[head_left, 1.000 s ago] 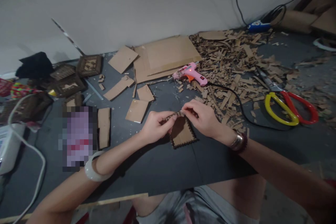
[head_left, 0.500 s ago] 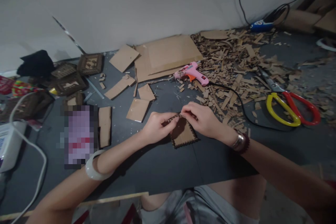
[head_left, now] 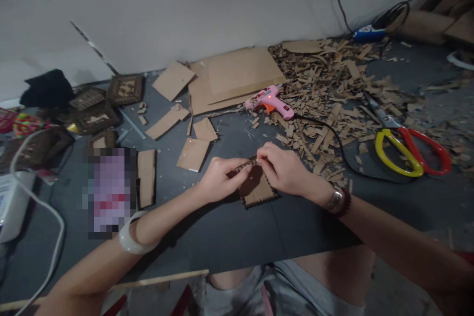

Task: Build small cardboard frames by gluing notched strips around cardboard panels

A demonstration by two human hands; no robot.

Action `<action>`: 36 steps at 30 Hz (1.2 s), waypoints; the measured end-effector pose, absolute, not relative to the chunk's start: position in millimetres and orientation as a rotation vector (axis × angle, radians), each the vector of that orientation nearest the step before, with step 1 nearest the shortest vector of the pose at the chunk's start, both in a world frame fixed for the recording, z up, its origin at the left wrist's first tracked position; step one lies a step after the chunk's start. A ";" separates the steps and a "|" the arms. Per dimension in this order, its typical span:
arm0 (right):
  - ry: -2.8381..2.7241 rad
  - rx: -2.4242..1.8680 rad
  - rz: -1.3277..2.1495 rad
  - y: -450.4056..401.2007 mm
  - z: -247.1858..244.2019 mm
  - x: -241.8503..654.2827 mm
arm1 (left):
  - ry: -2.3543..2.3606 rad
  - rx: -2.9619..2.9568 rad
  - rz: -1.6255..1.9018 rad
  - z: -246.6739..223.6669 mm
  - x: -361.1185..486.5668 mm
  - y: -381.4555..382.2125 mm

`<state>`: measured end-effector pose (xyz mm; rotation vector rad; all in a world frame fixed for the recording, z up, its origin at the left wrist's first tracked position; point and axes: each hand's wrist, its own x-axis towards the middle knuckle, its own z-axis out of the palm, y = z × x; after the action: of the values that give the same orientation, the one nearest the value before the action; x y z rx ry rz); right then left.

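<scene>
Pinching a cardboard strip (head_left: 249, 163) between left hand (head_left: 221, 179) and right hand (head_left: 280, 168).

Dark tabletop (head_left: 225, 242); cardboard scraps (head_left: 326, 94); glue gun (head_left: 269, 101)

rough matt cardboard piece (head_left: 257, 192), glossy plastic glue gun (head_left: 269, 102), glossy plastic scissor handles (head_left: 400, 153)

Brown cardbd square (head_left: 259, 193) w/ dark scalloped edge, pink glue gun (head_left: 268, 101).
</scene>
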<state>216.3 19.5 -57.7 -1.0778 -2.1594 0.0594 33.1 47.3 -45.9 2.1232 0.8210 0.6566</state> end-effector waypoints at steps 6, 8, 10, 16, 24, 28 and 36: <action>-1.998 -1.130 0.148 21.8 -59.7 219.8 | 0.842 2.003 0.699 -44.8 32.7 48.8; -1.990 -1.093 0.203 21.2 -59.2 219.6 | 0.844 1.924 0.689 -44.6 32.3 49.9; -2.026 -1.043 0.221 20.2 -58.1 218.7 | 0.829 1.858 0.695 -44.5 31.7 51.2; -2.125 -1.003 0.184 18.7 -56.4 216.2 | 0.752 1.823 0.718 -43.5 30.4 53.5; -2.180 -0.993 0.148 17.4 -55.8 213.5 | 0.811 1.854 0.677 -40.6 32.6 51.8; -2.193 -0.980 0.188 17.0 -55.6 212.6 | 0.835 1.866 0.660 -41.3 32.3 51.8; -2.207 -0.967 0.241 16.0 -55.4 212.8 | 0.852 1.881 0.629 -41.0 31.8 51.1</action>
<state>212.8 16.0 -55.4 -0.9672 -2.2068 0.2409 31.8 51.1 -41.0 1.8811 0.8522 0.6292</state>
